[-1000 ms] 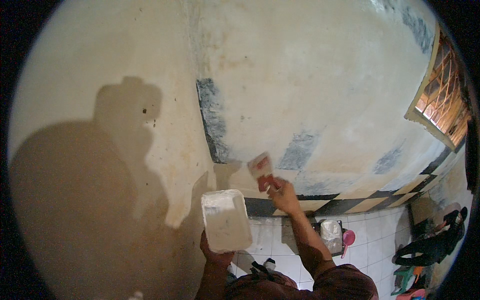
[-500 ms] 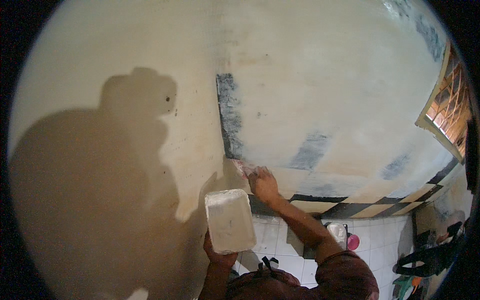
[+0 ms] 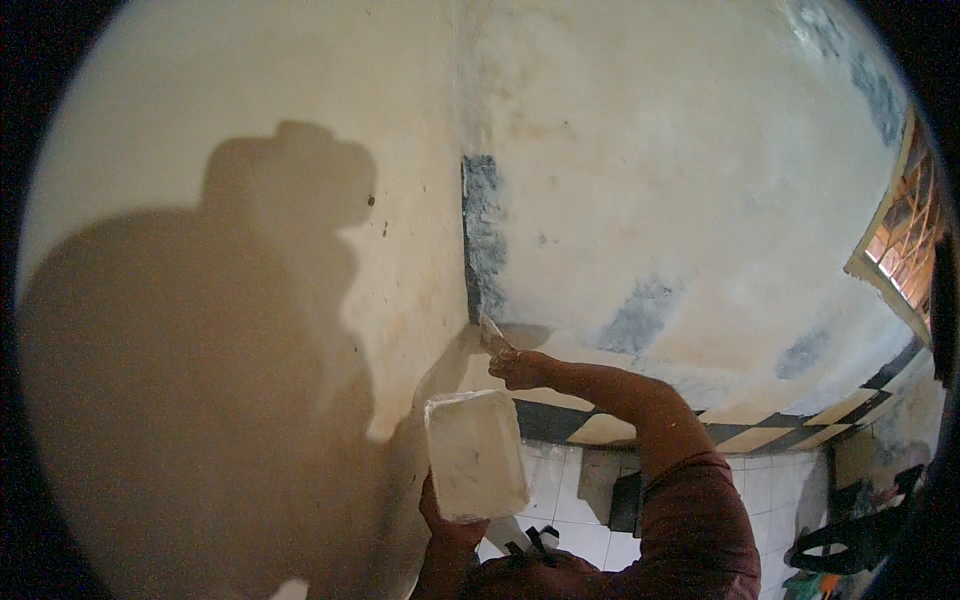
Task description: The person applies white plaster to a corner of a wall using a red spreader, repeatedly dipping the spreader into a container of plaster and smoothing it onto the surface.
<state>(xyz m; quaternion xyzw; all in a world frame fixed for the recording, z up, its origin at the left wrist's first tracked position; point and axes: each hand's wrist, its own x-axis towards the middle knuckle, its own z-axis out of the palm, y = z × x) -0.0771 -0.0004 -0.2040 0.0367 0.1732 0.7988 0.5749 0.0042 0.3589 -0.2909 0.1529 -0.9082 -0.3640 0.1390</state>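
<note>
A small putty knife (image 3: 492, 334) with a pale, plaster-smeared blade stands tilted, its tip pressed into the wall corner. Below it, a white rectangular tray (image 3: 475, 455), coated with pale plaster, is held upright and slightly tilted.

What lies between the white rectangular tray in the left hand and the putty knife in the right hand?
In the head view, nothing solid: between the white rectangular tray and the putty knife shows only plastered wall in shadow.

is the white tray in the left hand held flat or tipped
Tipped: the white tray stands nearly on edge in the left hand, its broad face turned to the camera. What it carries cannot be made out.
</note>
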